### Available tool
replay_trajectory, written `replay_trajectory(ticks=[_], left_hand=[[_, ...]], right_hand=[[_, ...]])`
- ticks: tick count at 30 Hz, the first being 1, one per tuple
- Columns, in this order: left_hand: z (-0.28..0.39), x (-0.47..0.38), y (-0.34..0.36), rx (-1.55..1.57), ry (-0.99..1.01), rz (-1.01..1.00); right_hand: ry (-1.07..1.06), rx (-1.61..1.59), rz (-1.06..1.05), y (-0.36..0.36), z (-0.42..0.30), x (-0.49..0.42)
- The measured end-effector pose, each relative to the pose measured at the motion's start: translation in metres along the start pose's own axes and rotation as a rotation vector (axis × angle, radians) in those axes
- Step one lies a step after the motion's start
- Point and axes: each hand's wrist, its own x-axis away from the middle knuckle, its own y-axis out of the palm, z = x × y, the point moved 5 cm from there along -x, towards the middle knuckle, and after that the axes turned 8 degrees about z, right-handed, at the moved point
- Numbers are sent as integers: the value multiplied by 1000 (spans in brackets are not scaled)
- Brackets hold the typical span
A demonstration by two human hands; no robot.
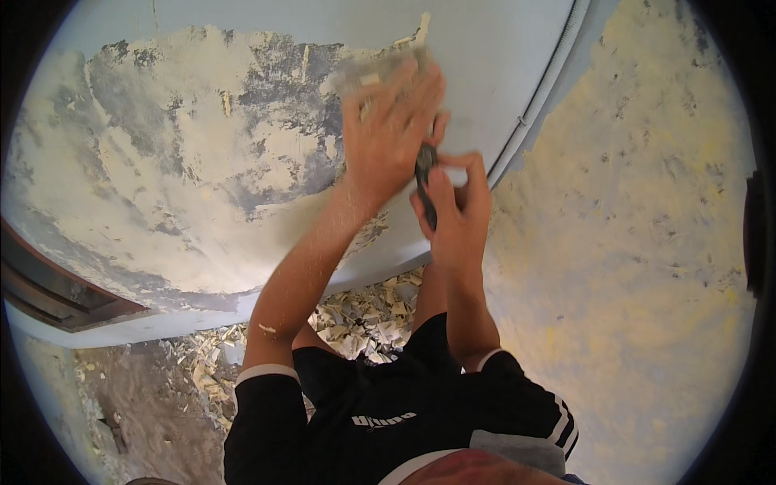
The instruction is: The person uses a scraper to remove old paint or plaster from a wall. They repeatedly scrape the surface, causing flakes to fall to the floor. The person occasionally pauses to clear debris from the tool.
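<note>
My right hand (454, 200) is closed around the dark handle (427, 182) of a hand tool, in front of the painted wall. Above it, my left hand (388, 121) is spread and blurred, its fingers over a flat, blurred blade (379, 70) that looks like a scraper's. The blade lies by the border between light blue paint (485, 54) and a patch of bared wall (200, 133) in cream and grey. How firmly the left fingers press on the tool cannot be made out. A thin raised strip of cream coating (422, 27) stands just above the blade.
A pale corrugated conduit (545, 85) runs down near the wall corner. To the right is another wall (624, 242), mottled cream and yellow. Paint flakes (364, 315) are heaped on the floor by my legs. A brown wooden frame (66, 291) sits at the lower left.
</note>
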Motion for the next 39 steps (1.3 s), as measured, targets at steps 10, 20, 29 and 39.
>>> replay_trajectory(ticks=[10, 20, 29, 39], left_hand=[[-5, -3, -3, 8, -23, 6], [-12, -12, -1, -16, 11, 40], [-23, -38, 6, -33, 58, 57], [-5, -24, 2, -1, -41, 6]], right_hand=[[-91, -6, 63, 12, -1, 3], [-22, -50, 35, 15, 1, -2], [-83, -49, 28, 26, -17, -15], [17, 5, 59, 6, -15, -6]])
